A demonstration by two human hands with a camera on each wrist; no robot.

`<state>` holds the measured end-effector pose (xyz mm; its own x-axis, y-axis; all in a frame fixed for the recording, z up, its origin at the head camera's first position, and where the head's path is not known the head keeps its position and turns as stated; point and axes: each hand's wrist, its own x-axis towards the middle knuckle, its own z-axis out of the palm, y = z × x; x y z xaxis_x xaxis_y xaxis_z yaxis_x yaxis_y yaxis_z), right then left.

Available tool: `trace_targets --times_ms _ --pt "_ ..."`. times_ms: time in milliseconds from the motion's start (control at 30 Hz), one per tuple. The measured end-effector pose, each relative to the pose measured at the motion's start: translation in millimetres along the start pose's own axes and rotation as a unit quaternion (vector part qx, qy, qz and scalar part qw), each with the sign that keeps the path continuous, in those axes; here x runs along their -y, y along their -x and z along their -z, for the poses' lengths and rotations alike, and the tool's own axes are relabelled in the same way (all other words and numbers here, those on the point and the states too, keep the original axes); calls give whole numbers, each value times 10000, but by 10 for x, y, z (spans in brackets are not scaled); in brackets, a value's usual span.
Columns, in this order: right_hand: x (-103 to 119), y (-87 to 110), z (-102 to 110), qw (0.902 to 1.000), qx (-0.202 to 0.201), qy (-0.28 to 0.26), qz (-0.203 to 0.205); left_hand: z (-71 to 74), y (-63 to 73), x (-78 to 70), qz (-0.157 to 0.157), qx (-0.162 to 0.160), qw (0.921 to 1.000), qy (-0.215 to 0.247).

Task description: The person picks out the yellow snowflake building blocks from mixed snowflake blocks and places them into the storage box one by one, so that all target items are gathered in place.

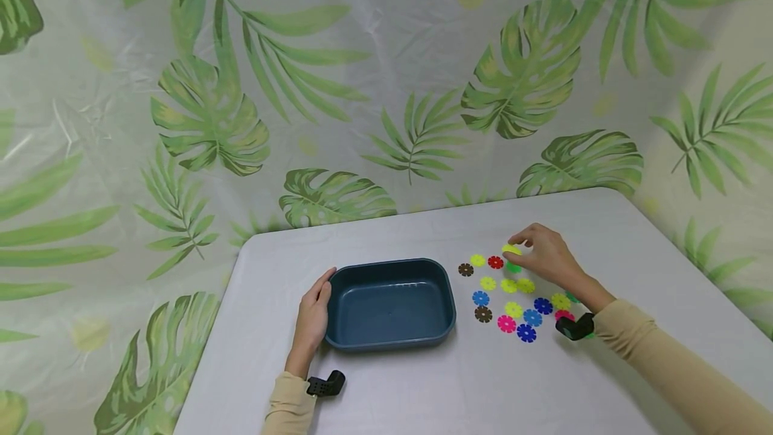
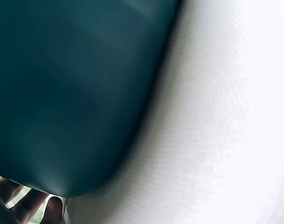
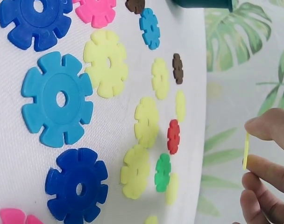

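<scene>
A white table point(image 1: 386, 388) stood before a leaf-printed curtain point(image 1: 417, 52). My right hand point(image 1: 546, 254) pinched a yellow disc point(image 1: 511, 248) between thumb and finger, clear of the tabletop. Near it lay scattered colourful discs point(image 1: 543, 305). To their left sat a dark blue tub point(image 1: 389, 311), my left hand point(image 1: 311, 317) against its left side, fingers unclenched.

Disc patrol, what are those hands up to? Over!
Right hand pinching yellow disc, held up. Left hand touching left end of blue bin. Only flat-lying discs between held disc and bin. Over.
</scene>
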<state>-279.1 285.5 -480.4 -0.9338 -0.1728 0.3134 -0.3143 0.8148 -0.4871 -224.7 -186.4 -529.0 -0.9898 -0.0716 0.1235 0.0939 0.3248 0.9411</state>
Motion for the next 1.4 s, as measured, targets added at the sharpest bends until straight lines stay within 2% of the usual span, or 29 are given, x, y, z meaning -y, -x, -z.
trace_targets --times_ms 100,333,500,767,900,1067,1400 --pt "8 -11 -2 10000 -8 43 32 6 20 -73 56 36 10000 24" --pt "24 -29 -15 10000 9 11 65 36 144 -410 71 85 9999 -32" --pt "57 -39 -23 10000 25 -53 67 36 180 -470 59 79 9999 -44" --pt "121 -42 7 9999 46 -89 85 37 132 -390 39 92 9999 -18" --pt "139 -55 -4 9999 55 -71 56 17 54 -209 85 44 9999 32" --pt "147 -81 -22 10000 67 -52 45 -9 -11 -9 -15 -34 10000 4" --pt "181 -124 -41 9999 107 -26 62 -8 -6 2 -31 -65 9999 -70"
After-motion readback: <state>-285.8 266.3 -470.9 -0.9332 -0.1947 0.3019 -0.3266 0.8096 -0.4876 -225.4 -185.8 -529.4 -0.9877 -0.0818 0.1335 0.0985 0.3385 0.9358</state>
